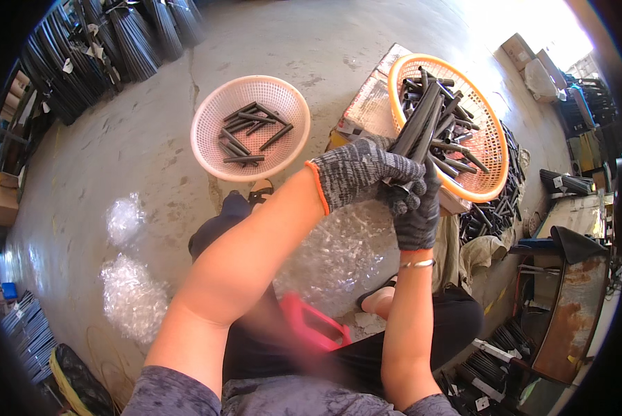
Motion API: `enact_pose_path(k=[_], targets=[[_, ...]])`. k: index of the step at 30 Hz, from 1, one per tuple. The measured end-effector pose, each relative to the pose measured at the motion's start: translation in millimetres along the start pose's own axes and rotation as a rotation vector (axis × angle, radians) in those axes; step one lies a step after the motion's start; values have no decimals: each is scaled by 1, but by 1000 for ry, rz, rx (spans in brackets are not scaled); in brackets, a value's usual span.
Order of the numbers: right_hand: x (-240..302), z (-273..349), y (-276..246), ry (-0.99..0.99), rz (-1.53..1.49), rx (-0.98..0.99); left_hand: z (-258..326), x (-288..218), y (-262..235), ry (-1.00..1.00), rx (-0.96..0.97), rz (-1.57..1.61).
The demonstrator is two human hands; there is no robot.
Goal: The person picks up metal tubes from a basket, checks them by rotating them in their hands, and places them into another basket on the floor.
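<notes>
Both my hands wear dark grey knitted gloves with orange cuffs. Together they grip a bundle of black tubes [420,125], tilted up over the near left side of an orange plastic basket [497,139]. My left hand [366,170] wraps round the bundle from the left. My right hand [418,215] closes on its lower end from below, the fingers partly hidden. Many short black tubes lie loose in the orange basket. To the left, a pale pink basket [207,132] on the floor holds several black tubes.
The orange basket rests on a worn box [377,104]. Beside it spreads a heap of black tubes [488,218]. Clear plastic wrap [134,295] lies on the floor at left and between my feet, near a pink plastic stool [311,322]. Bundled black rods [130,41] stand far left.
</notes>
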State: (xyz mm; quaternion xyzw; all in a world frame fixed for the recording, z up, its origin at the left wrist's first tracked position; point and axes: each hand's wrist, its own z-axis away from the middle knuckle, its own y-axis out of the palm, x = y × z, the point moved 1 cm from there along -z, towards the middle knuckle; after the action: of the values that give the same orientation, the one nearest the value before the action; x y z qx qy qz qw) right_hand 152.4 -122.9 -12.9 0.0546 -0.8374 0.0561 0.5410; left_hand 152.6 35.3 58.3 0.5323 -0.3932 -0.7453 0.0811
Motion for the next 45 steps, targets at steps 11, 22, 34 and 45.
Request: enact_pose_path(k=[11,22,34,45], targets=[[-89,73,1,613,496,141,18,-16,-12,29,22,94],[-161,168,-31,1040,100,-279,9,-11,-12,-18,-1,52],[-24,-14,7,-399,848,389,12,-14,-6,39,53,153],[-233,293,-89,1149,1082,736,11,-8,-5,-66,-15,8]])
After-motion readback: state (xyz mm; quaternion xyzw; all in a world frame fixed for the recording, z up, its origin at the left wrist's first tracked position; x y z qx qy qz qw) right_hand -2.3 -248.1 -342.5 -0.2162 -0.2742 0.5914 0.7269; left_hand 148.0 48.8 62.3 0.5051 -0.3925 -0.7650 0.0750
